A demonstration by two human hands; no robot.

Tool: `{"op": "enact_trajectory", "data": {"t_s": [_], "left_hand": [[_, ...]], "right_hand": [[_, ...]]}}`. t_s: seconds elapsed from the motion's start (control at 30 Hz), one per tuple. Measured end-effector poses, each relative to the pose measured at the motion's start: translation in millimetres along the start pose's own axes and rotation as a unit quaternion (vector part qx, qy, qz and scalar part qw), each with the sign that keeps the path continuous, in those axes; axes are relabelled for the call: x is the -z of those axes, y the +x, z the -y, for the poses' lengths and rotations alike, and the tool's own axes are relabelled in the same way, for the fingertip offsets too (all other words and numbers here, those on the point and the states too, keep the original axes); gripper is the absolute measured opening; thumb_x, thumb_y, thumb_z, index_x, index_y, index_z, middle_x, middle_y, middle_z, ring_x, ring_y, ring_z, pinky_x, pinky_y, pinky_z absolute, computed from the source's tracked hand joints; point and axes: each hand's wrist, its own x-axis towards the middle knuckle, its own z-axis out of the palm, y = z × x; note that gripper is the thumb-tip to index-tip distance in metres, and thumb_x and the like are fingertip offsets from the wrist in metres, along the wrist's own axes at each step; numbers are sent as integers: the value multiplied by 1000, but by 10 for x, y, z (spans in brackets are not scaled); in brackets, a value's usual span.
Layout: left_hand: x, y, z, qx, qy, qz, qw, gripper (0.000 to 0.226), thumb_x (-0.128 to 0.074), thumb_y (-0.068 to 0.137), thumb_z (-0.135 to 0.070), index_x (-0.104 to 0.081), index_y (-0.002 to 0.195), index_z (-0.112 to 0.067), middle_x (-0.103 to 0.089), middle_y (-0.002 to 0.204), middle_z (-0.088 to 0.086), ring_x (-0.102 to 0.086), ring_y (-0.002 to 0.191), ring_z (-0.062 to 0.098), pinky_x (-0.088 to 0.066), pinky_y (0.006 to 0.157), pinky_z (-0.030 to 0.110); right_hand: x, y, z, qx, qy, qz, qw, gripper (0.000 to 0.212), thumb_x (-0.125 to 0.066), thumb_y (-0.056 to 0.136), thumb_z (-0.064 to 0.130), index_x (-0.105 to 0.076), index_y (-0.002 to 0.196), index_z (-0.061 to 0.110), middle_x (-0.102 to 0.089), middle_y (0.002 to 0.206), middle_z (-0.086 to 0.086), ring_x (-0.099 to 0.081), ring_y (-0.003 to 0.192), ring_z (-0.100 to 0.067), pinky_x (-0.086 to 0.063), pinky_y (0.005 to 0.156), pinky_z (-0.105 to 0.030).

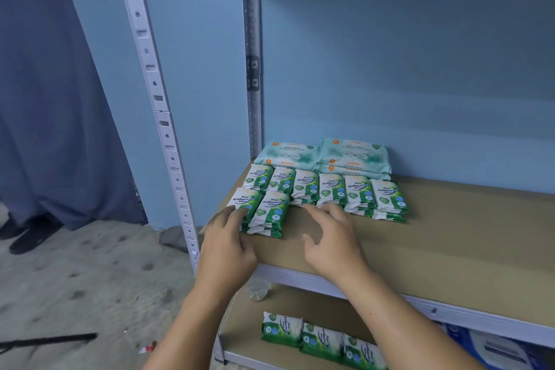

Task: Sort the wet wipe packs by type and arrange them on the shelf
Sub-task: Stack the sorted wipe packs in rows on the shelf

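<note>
A person's left hand point(228, 245) and right hand point(333, 245) are bare, as are both forearms point(387, 309). The fingers point(315, 210) seem short-nailed, though blur hides detail.

Eight green pack stacks point(306, 186), two teal pack stacks point(354, 153), three green packs point(322, 339) below.

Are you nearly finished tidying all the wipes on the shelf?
Mostly. Done: the pale teal packs sit stacked at the back, with a row of green pine packs in front. In hand: the left hand touches the front-left green stack; the right hand spreads its fingers beside it. Left: three green packs lie on the lower shelf.
</note>
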Motion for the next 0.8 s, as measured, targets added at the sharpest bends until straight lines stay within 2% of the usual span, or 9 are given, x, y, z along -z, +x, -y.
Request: {"op": "enact_trajectory", "data": {"t_s": [0.13,0.3,0.4,0.47,0.5,0.6,0.7,0.77,0.8], "left_hand": [[115,-190,-145,-16,13,1,1000,63,-55,71,-4,-57,133,-15,-49,142,12,-40,134,35,-41,108,52],[242,-519,-464,-53,-5,-3,999,54,-61,75,-1,-62,127,-16,-53,135,4,-42,129,28,-42,104,42],[237,-742,-669,-73,-34,23,996,36,-58,80,-4,-63,111,-21,-60,108,-4,-53,102,20,-47,80,33],[181,-903,-788,-79,-44,98,991,26,-54,84,-11,-60,102,-28,-58,89,-11,-54,83,14,-46,65,32],[129,-986,-834,-84,-43,144,985,22,-53,85,-14,-60,100,-29,-56,85,-12,-54,79,12,-48,64,33],[-114,-1173,-897,-99,-14,276,956,28,-51,81,-16,-64,104,-25,-58,91,-9,-60,85,18,-53,71,35],[-443,-1261,-831,-89,21,371,924,38,-51,81,-18,-66,116,-21,-63,108,-2,-62,98,20,-54,82,35],[-682,-1305,-707,-57,28,404,913,41,-51,81,-22,-65,119,-21,-67,116,0,-62,107,21,-53,88,35],[-805,-1328,-630,-35,33,416,908,42,-52,82,-22,-65,122,-22,-68,118,0,-62,110,21,-53,91,34]], "right_hand": [[324,-336,-149,-16,-10,-10,1000,55,-68,83,18,-62,137,23,-55,118,2,-50,115,-25,-45,100,-36],[684,-855,-208,-26,-40,-5,999,46,-63,86,14,-66,131,22,-57,113,2,-51,109,-24,-46,97,-35],[805,-1195,-209,-10,-44,0,999,37,-58,88,12,-70,122,20,-61,109,3,-53,106,-22,-48,90,-34],[843,-1412,-222,-12,-46,17,999,30,-55,90,14,-72,115,20,-63,107,5,-56,103,-19,-48,82,-31],[843,-1506,-245,-26,-55,38,997,28,-53,91,16,-72,111,22,-65,107,7,-57,102,-18,-49,79,-30],[787,-1695,-401,-147,-67,116,980,24,-53,82,20,-73,92,26,-69,95,9,-64,90,-16,-55,74,-31],[652,-1761,-716,-296,-6,181,938,19,-51,66,17,-69,70,18,-68,77,5,-65,72,-16,-55,63,-28],[572,-1770,-953,-371,33,202,906,15,-49,64,18,-62,70,14,-64,73,0,-59,66,-18,-45,58,-26],[521,-1780,-1082,-416,51,201,885,16,-51,68,18,-62,79,12,-64,74,-4,-57,62,-20,-43,55,-26]]}}
